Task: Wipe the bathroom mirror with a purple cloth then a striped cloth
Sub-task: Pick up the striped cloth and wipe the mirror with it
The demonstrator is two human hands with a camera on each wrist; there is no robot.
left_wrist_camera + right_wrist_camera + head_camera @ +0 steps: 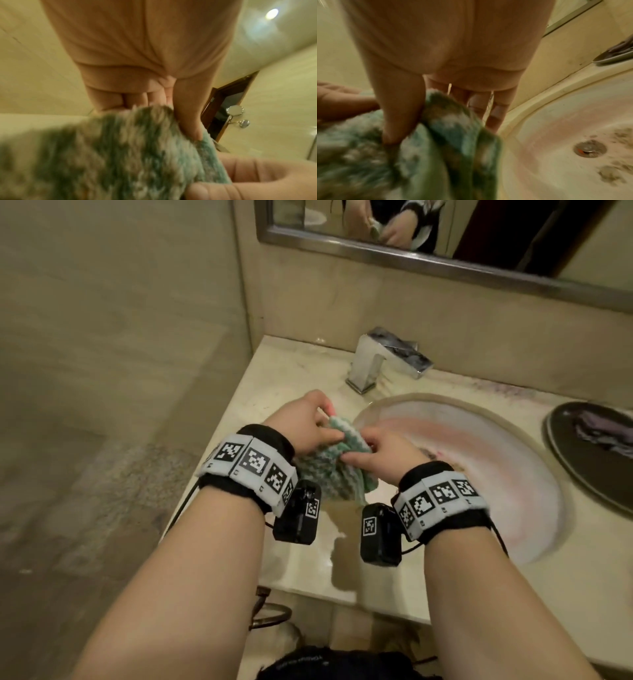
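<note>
A fluffy green-and-white striped cloth (329,470) hangs between both hands above the counter, left of the basin. My left hand (310,428) pinches its far left edge, thumb on the cloth (120,155) in the left wrist view. My right hand (380,451) pinches its right edge, thumb pressed into the folded cloth (447,135). The purple cloth (603,429) lies crumpled on a dark round tray (561,446) at the right. The mirror (479,231) with a metal frame hangs on the wall above and reflects the hands.
A chrome faucet (376,361) stands behind the oval basin (479,460), whose drain (589,148) shows beside some debris. The marble counter (294,364) ends at a tiled wall on the left. A door and a wall-mounted round mirror (235,110) appear in the left wrist view.
</note>
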